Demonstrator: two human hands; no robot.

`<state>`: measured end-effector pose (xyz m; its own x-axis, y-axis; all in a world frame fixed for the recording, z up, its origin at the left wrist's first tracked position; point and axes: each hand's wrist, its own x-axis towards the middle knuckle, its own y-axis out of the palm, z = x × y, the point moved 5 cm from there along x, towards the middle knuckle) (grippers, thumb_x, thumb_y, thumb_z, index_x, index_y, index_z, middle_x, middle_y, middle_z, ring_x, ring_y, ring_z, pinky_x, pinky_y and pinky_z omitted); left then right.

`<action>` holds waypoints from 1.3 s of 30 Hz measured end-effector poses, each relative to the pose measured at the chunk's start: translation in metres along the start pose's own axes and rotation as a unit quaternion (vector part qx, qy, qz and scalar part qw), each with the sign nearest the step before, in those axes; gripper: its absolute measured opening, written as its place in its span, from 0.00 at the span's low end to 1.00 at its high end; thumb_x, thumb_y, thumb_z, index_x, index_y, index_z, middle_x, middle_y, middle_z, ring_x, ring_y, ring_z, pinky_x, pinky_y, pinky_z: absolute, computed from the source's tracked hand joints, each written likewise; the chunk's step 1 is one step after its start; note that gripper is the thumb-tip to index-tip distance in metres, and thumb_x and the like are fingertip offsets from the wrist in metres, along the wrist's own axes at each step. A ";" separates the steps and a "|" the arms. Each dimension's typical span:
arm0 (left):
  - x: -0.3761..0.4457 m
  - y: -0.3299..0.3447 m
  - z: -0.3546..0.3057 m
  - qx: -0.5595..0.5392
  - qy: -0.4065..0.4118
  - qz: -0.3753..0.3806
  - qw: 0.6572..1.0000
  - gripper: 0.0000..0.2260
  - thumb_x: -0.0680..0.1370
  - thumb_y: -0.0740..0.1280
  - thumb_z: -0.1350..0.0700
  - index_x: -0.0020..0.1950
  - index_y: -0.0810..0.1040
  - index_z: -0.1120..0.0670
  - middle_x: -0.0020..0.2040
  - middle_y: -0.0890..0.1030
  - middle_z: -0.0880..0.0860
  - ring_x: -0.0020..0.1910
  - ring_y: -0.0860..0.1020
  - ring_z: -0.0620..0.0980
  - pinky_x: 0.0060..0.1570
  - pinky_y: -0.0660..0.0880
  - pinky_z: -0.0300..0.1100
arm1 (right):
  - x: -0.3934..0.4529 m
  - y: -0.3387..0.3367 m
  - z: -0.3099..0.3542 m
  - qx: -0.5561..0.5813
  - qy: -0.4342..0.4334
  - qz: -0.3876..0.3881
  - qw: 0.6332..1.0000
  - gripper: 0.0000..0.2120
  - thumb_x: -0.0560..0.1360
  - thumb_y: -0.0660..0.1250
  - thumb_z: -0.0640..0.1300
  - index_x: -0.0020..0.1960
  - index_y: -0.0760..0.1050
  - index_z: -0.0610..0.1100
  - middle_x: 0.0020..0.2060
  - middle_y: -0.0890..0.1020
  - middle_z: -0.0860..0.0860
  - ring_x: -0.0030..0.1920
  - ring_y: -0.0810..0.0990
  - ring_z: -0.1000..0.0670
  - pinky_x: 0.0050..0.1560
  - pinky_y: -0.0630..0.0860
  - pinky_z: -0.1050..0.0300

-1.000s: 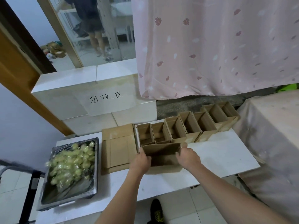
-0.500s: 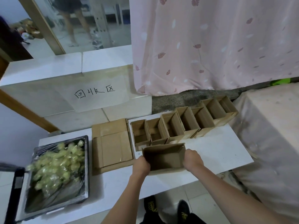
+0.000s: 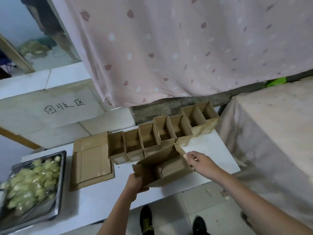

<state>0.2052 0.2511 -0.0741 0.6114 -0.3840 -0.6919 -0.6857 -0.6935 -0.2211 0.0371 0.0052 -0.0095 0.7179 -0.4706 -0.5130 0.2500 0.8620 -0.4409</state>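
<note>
Row of open boxes (image 3: 162,133) along back of table (image 3: 211,150); flat cardboard stack (image 3: 93,160) at its left end, beside tray (image 3: 63,175) of pale green pieces (image 3: 33,180); pink curtain (image 3: 169,48) behind.

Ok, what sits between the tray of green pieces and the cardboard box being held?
A flat stack of cardboard blanks lies between the tray and the held box, then a narrow bare strip of white table. The head view shows it.

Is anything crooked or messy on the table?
Yes. The cardboard box held by the left hand and right hand is tilted and squashed out of square, flaps loose, unlike the upright row of boxes behind it. Nothing looks spilled.
</note>
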 end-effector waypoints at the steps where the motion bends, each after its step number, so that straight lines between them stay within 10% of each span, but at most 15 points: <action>1: -0.004 0.012 -0.003 -0.009 -0.001 0.002 1.000 0.08 0.85 0.58 0.60 0.62 0.72 0.58 0.58 0.78 0.59 0.53 0.81 0.60 0.47 0.84 0.51 | -0.003 -0.014 -0.009 -0.008 -0.016 -0.001 1.000 0.29 0.74 0.63 0.69 0.71 0.67 0.59 0.64 0.74 0.56 0.60 0.75 0.56 0.57 0.76 0.59; 6: -0.019 0.066 -0.021 -0.006 0.007 0.017 1.000 0.10 0.85 0.58 0.62 0.63 0.75 0.60 0.58 0.79 0.62 0.53 0.83 0.59 0.50 0.83 0.51 | -0.012 -0.074 -0.040 -0.150 -0.081 0.059 0.984 0.61 0.58 0.69 0.79 0.79 0.39 0.61 0.79 0.46 0.57 0.79 0.50 0.49 0.76 0.57 0.49; 14: -0.036 0.121 -0.042 -0.032 -0.005 0.036 0.999 0.11 0.85 0.56 0.63 0.63 0.74 0.59 0.59 0.79 0.61 0.54 0.82 0.61 0.46 0.83 0.50 | -0.025 -0.125 -0.095 -0.238 -0.102 0.155 0.953 0.72 0.51 0.77 0.75 0.74 0.27 0.67 0.77 0.36 0.65 0.79 0.41 0.54 0.79 0.53 0.44; 19: -0.032 0.145 -0.058 -0.070 -0.033 0.063 0.995 0.09 0.85 0.56 0.64 0.63 0.73 0.63 0.59 0.78 0.63 0.54 0.82 0.64 0.50 0.83 0.53 | -0.015 -0.145 -0.103 -0.216 -0.128 0.028 0.968 0.69 0.56 0.83 0.59 0.77 0.34 0.61 0.78 0.47 0.58 0.79 0.48 0.49 0.77 0.57 0.44; 26: -0.004 0.166 -0.079 -0.032 -0.032 0.074 0.996 0.11 0.84 0.61 0.62 0.65 0.75 0.61 0.58 0.80 0.62 0.53 0.82 0.60 0.48 0.83 0.50 | 0.005 -0.174 -0.076 -0.261 -0.160 -0.019 0.952 0.60 0.56 0.79 0.60 0.77 0.45 0.57 0.74 0.57 0.56 0.74 0.56 0.48 0.76 0.58 0.49; 34: 0.001 0.180 -0.150 0.235 0.236 -0.107 0.937 0.13 0.84 0.61 0.55 0.68 0.76 0.52 0.62 0.81 0.53 0.59 0.79 0.52 0.53 0.74 0.41 | 0.040 -0.157 -0.066 -0.434 -0.155 0.003 0.888 0.58 0.61 0.78 0.60 0.79 0.48 0.48 0.74 0.57 0.51 0.74 0.54 0.45 0.75 0.58 0.45; 39: -0.008 0.224 -0.165 0.344 0.364 -0.087 0.861 0.19 0.84 0.57 0.56 0.75 0.69 0.52 0.75 0.69 0.51 0.72 0.68 0.52 0.68 0.71 0.45 | 0.058 -0.132 -0.071 -0.450 -0.160 -0.007 0.878 0.52 0.62 0.75 0.57 0.78 0.52 0.46 0.72 0.59 0.49 0.72 0.58 0.44 0.72 0.62 0.49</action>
<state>0.1120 -0.0017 -0.0050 0.6431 -0.7643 -0.0486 -0.4776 -0.3506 -0.8056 -0.0004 -0.1491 -0.0331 0.9009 -0.2789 -0.3327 -0.2511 0.2903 -0.9234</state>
